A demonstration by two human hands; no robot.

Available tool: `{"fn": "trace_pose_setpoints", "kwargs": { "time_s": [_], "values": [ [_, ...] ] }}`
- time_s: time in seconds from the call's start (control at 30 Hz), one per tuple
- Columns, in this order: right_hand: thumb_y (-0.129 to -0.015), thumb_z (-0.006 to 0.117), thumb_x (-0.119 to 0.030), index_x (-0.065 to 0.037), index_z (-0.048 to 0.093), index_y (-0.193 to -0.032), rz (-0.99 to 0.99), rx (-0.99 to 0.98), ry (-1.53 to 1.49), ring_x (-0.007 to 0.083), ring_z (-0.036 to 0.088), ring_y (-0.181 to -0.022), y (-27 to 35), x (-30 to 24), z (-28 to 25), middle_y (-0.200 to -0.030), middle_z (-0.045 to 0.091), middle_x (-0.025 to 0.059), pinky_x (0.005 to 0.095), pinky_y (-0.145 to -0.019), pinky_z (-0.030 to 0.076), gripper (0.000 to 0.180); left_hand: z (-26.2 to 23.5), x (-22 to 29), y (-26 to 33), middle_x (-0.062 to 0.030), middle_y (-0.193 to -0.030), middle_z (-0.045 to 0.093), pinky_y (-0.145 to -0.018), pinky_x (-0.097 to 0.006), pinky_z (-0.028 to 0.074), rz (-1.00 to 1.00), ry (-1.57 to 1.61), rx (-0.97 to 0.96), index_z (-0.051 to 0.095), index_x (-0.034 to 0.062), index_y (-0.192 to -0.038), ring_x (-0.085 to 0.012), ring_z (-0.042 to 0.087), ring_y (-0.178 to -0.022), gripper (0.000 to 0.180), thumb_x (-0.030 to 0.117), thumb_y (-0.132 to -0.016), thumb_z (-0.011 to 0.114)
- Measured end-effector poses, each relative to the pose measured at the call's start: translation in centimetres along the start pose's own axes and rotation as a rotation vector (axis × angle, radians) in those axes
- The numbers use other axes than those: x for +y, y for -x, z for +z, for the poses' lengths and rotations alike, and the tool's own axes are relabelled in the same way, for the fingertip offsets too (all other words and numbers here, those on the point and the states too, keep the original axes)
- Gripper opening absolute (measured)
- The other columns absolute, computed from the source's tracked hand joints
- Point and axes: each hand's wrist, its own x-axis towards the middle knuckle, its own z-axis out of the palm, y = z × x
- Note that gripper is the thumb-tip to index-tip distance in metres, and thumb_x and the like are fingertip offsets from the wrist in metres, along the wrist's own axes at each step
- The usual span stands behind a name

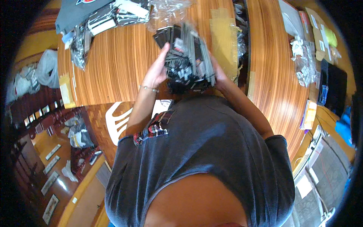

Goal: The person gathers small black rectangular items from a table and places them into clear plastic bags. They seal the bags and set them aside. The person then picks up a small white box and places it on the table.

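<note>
A thick stack of black and grey packets [187, 56] is held upright between both hands, just above the near edge of the worktop [121, 64] and close in front of the person's chest. The left hand [157, 70] is pressed flat against the stack's left side, its fingers [163, 53] extended and kept together, pointing away from the body; a thin bracelet is worn at that wrist. The right hand [220, 73] is set against the stack's right side (most of it is hidden behind the packets), so it cannot be told whether its fingers are spread or together, only that the stack is clamped between the two hands. Both forearms are raised from the lower part of the view, elbows bent.

The packets are thin, flat and rectangular, with glossy wrapping and pale printed patches; their upper edges are blurred. The worktop is of striped, varnished wood, orange-brown, with a strip of brown tape [223, 34] stuck on it beside the stack. Crumpled clear plastic [166, 13] lies behind the stack, and a further pile of wrapped packets [102, 20] lies well apart to the left. A white plastic chair [119, 125] is seen below the worktop's edge.
</note>
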Motion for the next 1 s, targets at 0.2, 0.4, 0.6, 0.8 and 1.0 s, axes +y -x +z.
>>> {"fn": "trace_pose_setpoints", "kwargs": {
  "time_s": [0.2,0.4,0.6,0.8,1.0],
  "values": [
    [-0.092,0.029,-0.041,-0.006,0.046,-0.121,-0.244,-0.206,-0.125,0.0221,0.057,-0.096,-5.7,1.9,-3.9,-0.109,0.057,0.0102,0.0372,-0.087,0.045,0.048,-1.0,-0.7,-5.1,-0.007,-0.101,0.061,-0.078,-0.031,0.049,0.042,-0.054,-0.099,0.054,0.0059,-0.11,-0.0141,0.061,-0.084,0.05,0.049,-0.088,0.041],
    [-0.092,0.025,-0.046,-0.008,0.043,-0.123,-0.297,-0.071,-0.064,0.0233,0.054,-0.102,-7.8,0.0,-4.7,-0.115,0.054,0.0099,0.0384,-0.09,0.042,0.053,-2.7,-0.9,-6.6,-0.0159,-0.11,0.051,-0.092,-0.039,0.032,0.961,-1.146,0.48,0.052,-0.0032,-0.106,-0.0309,0.046,-0.104,0.04,0.031,-0.088,0.044],
    [-0.089,0.027,-0.053,-0.01,0.043,-0.122,-0.269,0.036,-0.071,0.0223,0.054,-0.101,-8.5,0.5,-5.2,-0.115,0.055,0.0067,0.039,-0.087,0.042,0.056,-4.3,-7.2,0.7,-0.0116,-0.099,0.051,-0.084,-0.04,0.035,1.107,-1.511,0.27,0.055,0.008,-0.095,-0.0308,0.044,-0.097,0.027,0.002,-0.068,0.056],
    [-0.089,0.024,-0.055,-0.011,0.039,-0.125,-0.27,0.069,0.03,0.0225,0.051,-0.104,-7.6,0.5,-5.0,-0.118,0.051,0.0058,0.0382,-0.089,0.04,0.059,-3.3,-8.9,-1.0,-0.0076,-0.102,0.051,-0.085,-0.039,0.033,1.04,-1.499,0.437,0.056,0.0087,-0.096,-0.0292,0.043,-0.099,0.033,0.013,-0.065,0.068],
    [-0.09,0.041,-0.039,-0.008,0.034,-0.129,-0.748,0.299,0.611,0.0238,0.044,-0.109,-5.5,-0.6,-6.5,-0.121,0.045,0.0107,0.0375,-0.091,0.035,0.05,-2.6,-5.5,0.4,-0.0052,-0.096,0.056,-0.083,-0.038,0.033,1.155,-1.531,0.354,0.057,0.0081,-0.09,-0.0239,0.048,-0.098,0.021,0.016,-0.072,0.065]
  ]
}}
